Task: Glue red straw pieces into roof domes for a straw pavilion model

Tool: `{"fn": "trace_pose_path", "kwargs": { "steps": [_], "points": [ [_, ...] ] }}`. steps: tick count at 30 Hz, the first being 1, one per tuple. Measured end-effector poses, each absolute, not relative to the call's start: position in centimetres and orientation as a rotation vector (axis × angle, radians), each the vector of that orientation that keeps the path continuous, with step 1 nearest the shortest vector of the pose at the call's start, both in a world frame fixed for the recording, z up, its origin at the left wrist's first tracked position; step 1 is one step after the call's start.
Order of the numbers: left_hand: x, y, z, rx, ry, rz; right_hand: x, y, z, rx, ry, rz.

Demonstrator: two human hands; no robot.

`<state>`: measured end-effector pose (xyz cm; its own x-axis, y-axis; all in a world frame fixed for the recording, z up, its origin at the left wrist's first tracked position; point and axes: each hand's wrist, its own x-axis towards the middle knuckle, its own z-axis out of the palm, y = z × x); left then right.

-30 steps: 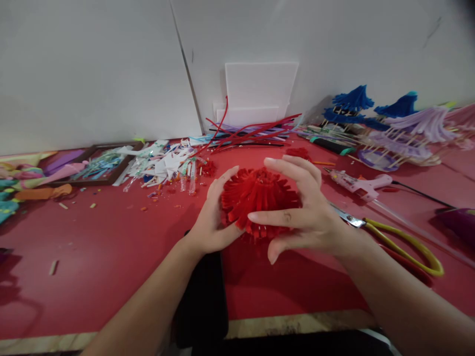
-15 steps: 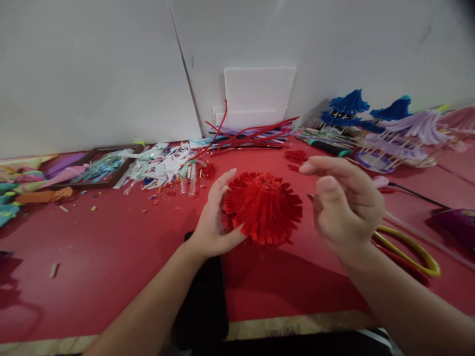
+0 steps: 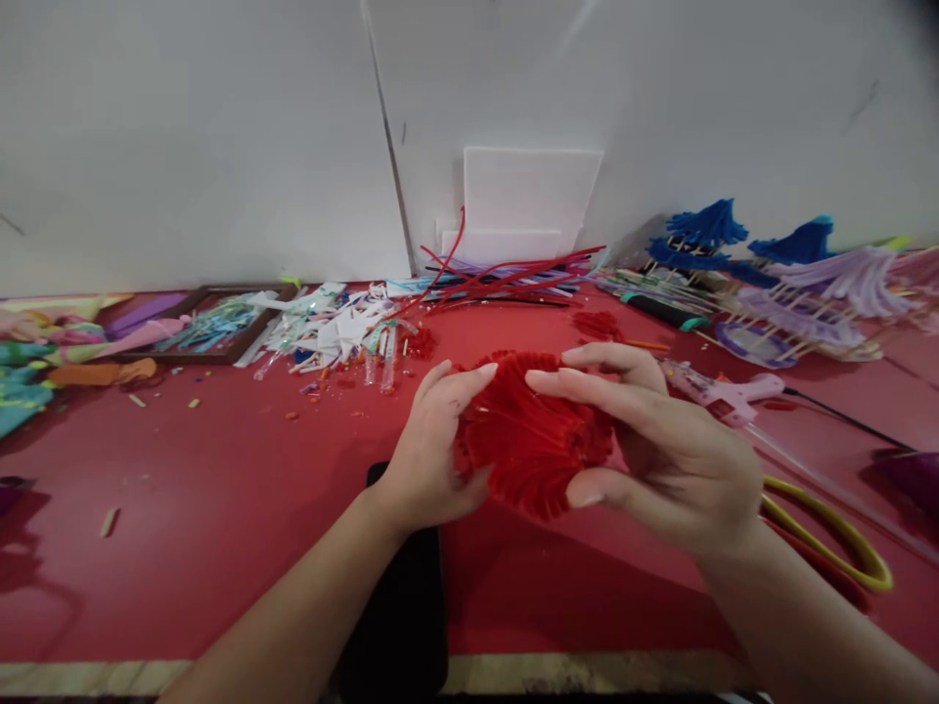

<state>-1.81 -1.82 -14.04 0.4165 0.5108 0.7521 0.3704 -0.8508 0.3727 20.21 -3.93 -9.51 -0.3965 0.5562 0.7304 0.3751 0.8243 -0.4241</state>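
Note:
Between my hands is a red cone-shaped piece made of fuzzy pipe cleaners (image 3: pixel 532 430), tilted so its narrow top points to the right. My left hand (image 3: pixel 436 450) grips its wide rim from the left, thumb below and fingers above. From the right, my right hand (image 3: pixel 660 440) holds it near the narrow top, fingers on the upper side and thumb underneath. The undersides of the cone and some fingertips are hidden.
A pink glue gun (image 3: pixel 734 393) and yellow-handled scissors (image 3: pixel 843 538) lie right. Loose pipe cleaners (image 3: pixel 514 279) and paper scraps (image 3: pixel 344 328) lie at the back. Blue and lilac pagoda-like models (image 3: pixel 704 230) stand back right. A black phone-like object (image 3: pixel 403 606) lies in front.
My right hand has moved left and taken hold of the red cone, which has tipped over to the right. The pink glue gun now shows beyond the hand.

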Motion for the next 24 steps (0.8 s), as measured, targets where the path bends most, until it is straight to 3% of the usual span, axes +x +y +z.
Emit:
{"fn": "trace_pose_path", "kwargs": {
  "steps": [7, 15, 21, 24],
  "points": [
    [-1.8, -1.8, -13.6, 2.601, 0.765, 1.423, 20.1, -3.5, -9.1, -0.593, -2.069, 0.075],
    [-1.9, -2.0, -13.9, 2.508, 0.930, 1.396, 19.5, -3.2, -8.3, -0.640, -2.042, 0.165],
    [-1.8, -1.4, -15.0, 2.239, 1.021, 1.408, 19.7, 4.4, -6.6, -1.076, -1.759, 0.222],
    [-1.8, -1.4, -15.1, 2.151, 1.030, 1.379, 19.6, 11.3, -6.7, -1.514, -2.026, 0.121]
  ]
}}
